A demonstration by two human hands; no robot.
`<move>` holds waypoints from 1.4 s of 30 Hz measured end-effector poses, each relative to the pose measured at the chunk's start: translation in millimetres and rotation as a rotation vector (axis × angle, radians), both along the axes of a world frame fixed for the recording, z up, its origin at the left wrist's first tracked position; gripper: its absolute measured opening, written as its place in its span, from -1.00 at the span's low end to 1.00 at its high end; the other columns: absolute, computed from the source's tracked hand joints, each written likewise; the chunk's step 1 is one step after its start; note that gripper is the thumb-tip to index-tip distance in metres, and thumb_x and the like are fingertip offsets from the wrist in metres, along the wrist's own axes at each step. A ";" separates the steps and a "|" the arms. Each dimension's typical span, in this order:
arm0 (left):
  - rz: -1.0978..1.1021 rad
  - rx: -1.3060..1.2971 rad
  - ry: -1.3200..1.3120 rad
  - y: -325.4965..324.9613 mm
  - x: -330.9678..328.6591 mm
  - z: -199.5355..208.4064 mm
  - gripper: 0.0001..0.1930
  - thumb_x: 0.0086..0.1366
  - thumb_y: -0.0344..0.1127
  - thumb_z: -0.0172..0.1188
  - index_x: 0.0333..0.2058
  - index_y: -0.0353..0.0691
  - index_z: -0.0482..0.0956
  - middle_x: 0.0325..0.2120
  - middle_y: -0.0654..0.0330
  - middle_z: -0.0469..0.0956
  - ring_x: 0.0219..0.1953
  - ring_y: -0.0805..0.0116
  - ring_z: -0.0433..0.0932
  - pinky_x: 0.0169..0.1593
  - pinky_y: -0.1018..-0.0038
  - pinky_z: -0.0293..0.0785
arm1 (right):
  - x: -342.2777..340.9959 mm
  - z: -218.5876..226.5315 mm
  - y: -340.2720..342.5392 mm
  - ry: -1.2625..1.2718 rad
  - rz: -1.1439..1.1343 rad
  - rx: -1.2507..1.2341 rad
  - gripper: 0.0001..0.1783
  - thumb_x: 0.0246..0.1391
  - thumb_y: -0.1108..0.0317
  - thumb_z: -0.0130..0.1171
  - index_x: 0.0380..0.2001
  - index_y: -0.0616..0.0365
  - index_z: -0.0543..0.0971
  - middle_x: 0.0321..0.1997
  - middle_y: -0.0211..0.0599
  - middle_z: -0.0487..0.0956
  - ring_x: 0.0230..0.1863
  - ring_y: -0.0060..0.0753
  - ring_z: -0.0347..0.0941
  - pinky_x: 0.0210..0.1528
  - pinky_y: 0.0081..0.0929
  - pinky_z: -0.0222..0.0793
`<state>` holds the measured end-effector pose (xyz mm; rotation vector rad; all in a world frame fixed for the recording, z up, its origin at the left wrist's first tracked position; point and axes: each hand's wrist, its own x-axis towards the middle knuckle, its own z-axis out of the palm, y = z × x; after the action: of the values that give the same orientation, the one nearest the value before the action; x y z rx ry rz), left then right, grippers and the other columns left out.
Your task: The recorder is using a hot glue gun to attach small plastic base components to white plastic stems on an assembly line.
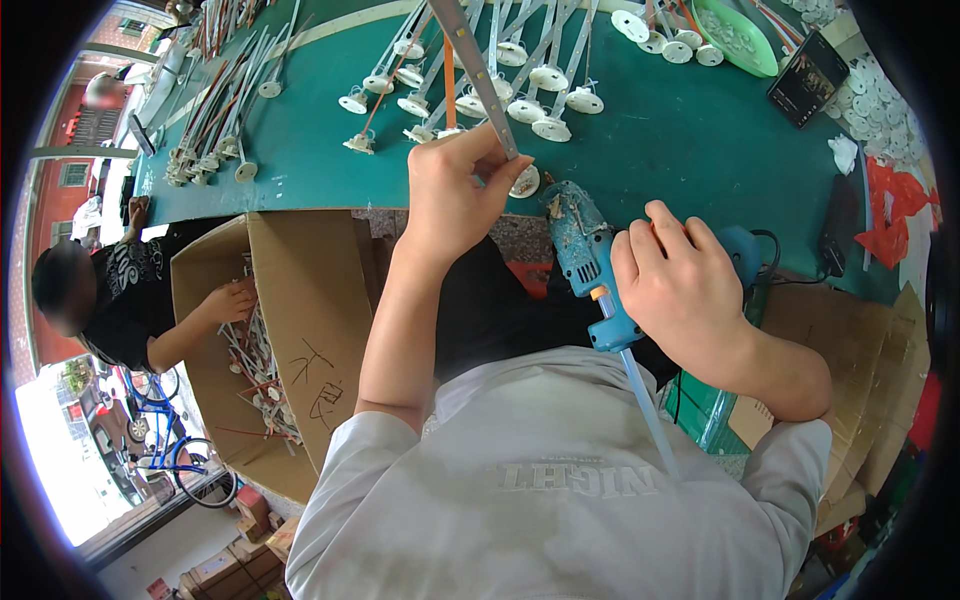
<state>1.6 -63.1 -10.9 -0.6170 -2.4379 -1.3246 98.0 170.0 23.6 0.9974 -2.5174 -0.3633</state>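
My left hand (455,195) pinches the end of a long, narrow strip with small dots along it (472,70), which slants up over the table. Just beside my left thumb is a small white disc (525,181); whether it is joined to the strip I cannot tell. My right hand (680,285) is wrapped round a blue hot glue gun (582,250), its nozzle end crusted and pointing at the disc. From the gun's rear a translucent glue stick (648,410) sticks out toward my shirt. Several white round bases with strips (550,78) lie beyond my left hand.
More strips with bases (215,125) lie on the green table (680,140) at the left. A green tray (750,62), phone (808,78), pile of white discs (880,105) and red bag (888,215) are at the right. Another person's hand (230,302) reaches into a carton (305,260) of strips.
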 end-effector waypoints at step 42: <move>0.596 -0.834 -0.138 -293.3 -237.2 15.6 -0.57 0.20 0.00 0.37 -0.16 -0.27 0.70 -0.31 -0.05 0.70 -0.21 0.06 0.70 -0.11 0.24 0.61 | -34.3 -99.3 172.0 -1.201 -0.062 -2.274 -0.44 -0.02 0.36 0.26 0.05 0.22 0.32 -0.01 -0.20 0.36 0.19 -0.18 0.23 -0.45 -0.43 0.56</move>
<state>-235.5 -356.4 4.7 0.0766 -2.8998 -0.0997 63.7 342.0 -75.7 -0.1123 -1.5000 2.8645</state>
